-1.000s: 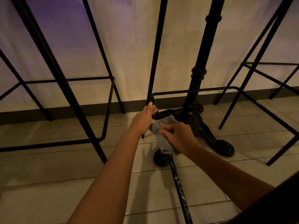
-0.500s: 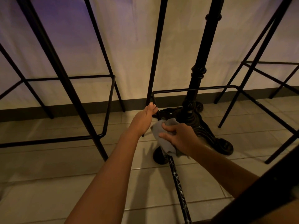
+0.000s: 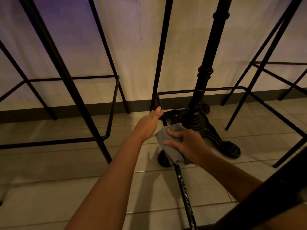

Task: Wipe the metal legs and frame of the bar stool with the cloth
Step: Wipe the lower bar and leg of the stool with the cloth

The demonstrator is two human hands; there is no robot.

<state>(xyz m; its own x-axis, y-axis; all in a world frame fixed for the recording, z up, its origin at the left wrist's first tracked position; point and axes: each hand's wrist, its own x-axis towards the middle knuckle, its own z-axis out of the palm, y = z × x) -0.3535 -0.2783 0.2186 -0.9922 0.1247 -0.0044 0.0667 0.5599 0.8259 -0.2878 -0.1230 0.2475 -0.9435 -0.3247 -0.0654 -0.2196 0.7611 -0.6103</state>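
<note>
The bar stool's black metal frame (image 3: 201, 90) fills the middle of the view, with a thin footrest rail running toward me. My left hand (image 3: 147, 125) grips the upright leg (image 3: 162, 52) near the rail's far corner. A grey cloth (image 3: 171, 148) is wrapped around the near rail (image 3: 184, 193), and my right hand (image 3: 187, 143) is closed on it. Below the cloth the rail shows pale specks. The part of the rail under the cloth is hidden.
A black ornate cast-iron table pedestal (image 3: 204, 120) stands just behind my right hand, its feet spreading over the tiled floor. Another stool frame (image 3: 66, 80) stands to the left and one more (image 3: 269, 67) to the right. A pale wall with dark skirting runs behind.
My right hand and the cloth have slid slightly along the rail, toward me and downward. My left hand stays on the leg.
</note>
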